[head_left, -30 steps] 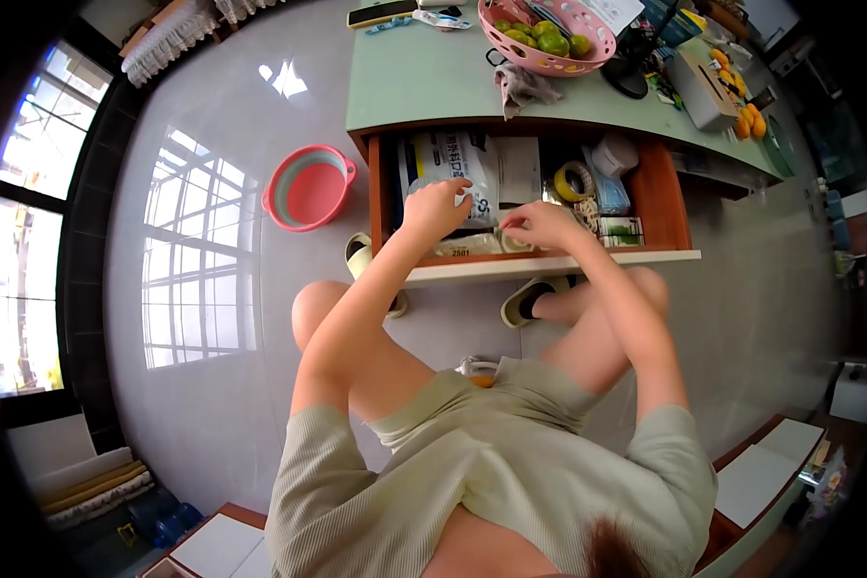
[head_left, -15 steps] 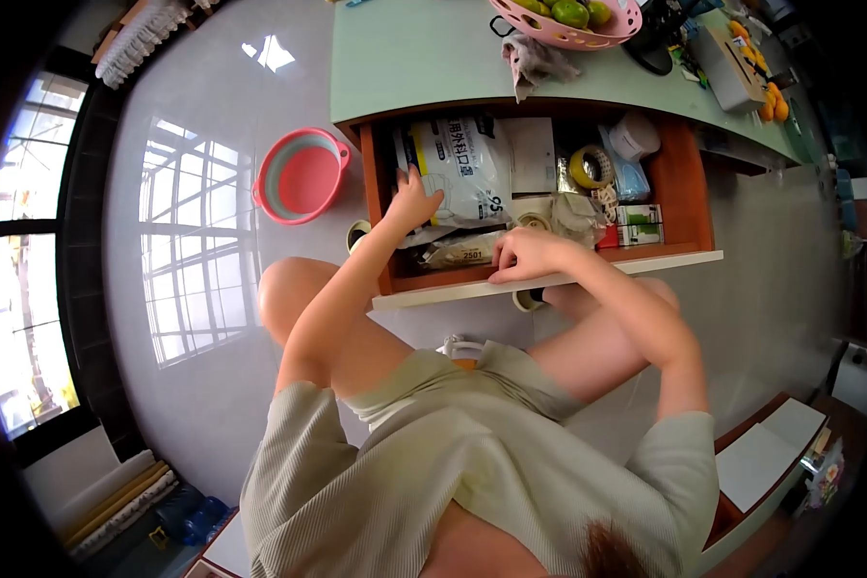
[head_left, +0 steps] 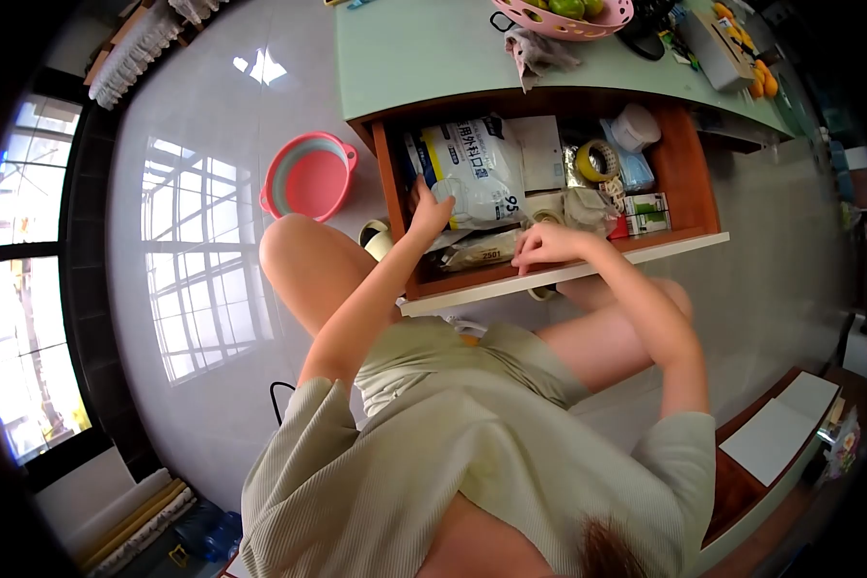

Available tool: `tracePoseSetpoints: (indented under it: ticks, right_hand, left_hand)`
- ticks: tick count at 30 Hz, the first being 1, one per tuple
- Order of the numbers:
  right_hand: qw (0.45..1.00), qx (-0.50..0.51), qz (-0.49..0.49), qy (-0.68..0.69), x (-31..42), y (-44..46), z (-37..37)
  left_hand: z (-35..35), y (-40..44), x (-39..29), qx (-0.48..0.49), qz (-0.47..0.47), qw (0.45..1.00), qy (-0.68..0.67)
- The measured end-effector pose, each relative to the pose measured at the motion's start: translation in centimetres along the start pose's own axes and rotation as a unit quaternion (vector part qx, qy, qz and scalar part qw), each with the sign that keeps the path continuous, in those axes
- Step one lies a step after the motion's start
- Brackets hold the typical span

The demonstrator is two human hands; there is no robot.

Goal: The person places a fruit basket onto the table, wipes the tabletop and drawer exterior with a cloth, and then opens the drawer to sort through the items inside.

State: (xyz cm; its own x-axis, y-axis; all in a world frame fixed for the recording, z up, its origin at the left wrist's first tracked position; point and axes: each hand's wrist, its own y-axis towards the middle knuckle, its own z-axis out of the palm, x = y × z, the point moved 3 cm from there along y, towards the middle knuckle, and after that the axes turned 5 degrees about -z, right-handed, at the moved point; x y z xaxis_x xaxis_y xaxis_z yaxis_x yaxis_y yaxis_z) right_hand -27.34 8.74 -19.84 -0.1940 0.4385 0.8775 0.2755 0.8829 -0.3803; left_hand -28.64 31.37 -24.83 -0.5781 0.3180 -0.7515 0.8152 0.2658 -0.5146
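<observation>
An open wooden drawer (head_left: 684, 173) holds packets and small items. At its left side my left hand (head_left: 430, 210) lies with fingers apart against the edge of a white mask bag (head_left: 477, 169). My right hand (head_left: 549, 247) is over the drawer's front, its fingers curled beside a beige packet marked 2501 (head_left: 480, 252); whether they grip anything is hidden. To the right of the bag are a white box (head_left: 538, 152), a yellow tape roll (head_left: 597, 161), a white round container (head_left: 636, 128), a clear plastic bag (head_left: 590, 210) and a small green-and-white box (head_left: 647, 213).
The pale green tabletop (head_left: 414, 58) carries a pink basket (head_left: 588, 27) of green fruit and a grey cloth (head_left: 539, 53). A pink basin (head_left: 308, 178) stands on the floor at the left, near my knee. The drawer front extends over my thighs.
My left hand has moved from above the mask bag to its left edge. My right hand has shifted from the drawer's contents toward the front edge. The view has tilted.
</observation>
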Motion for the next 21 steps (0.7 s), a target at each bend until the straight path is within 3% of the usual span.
tracePoseSetpoints:
  ticks: [1,3,4,7,10,16,20,21]
  right_hand:
    - [1.000,-0.007,0.016,0.016,-0.7,0.2,-0.1]
    - [0.990,-0.135,-0.030,0.021,-2.1,1.1,-1.2]
    - [0.975,-0.215,-0.008,0.052,-2.1,1.4,-1.9]
    - [0.935,-0.331,0.083,0.102,-4.1,1.9,-4.6]
    - [0.859,-0.393,0.230,0.234,-5.3,2.2,-4.8]
    - [0.886,-0.360,0.249,0.155,-7.8,4.2,-3.6]
    - [0.881,-0.350,0.257,0.188,-5.9,3.2,-4.1]
    - [0.882,-0.334,0.258,0.211,-5.3,3.0,-4.4]
  left_hand:
    - [-0.1,0.1,0.0,0.004,0.004,1.000,-0.017]
    - [-0.2,0.2,0.3,0.015,0.010,0.999,-0.049]
    - [-0.3,-0.1,0.2,0.004,0.014,0.998,-0.069]
    - [-0.4,-0.3,-0.2,-0.004,0.011,0.988,-0.151]
    - [-0.6,-0.9,-0.2,0.020,-0.013,0.971,-0.239]
    - [0.1,-1.7,0.6,-0.023,-0.073,0.992,-0.100]
    - [0.3,-0.5,2.3,0.042,-0.130,0.945,-0.296]
    - [0.4,-0.6,2.0,0.049,-0.121,0.952,-0.278]
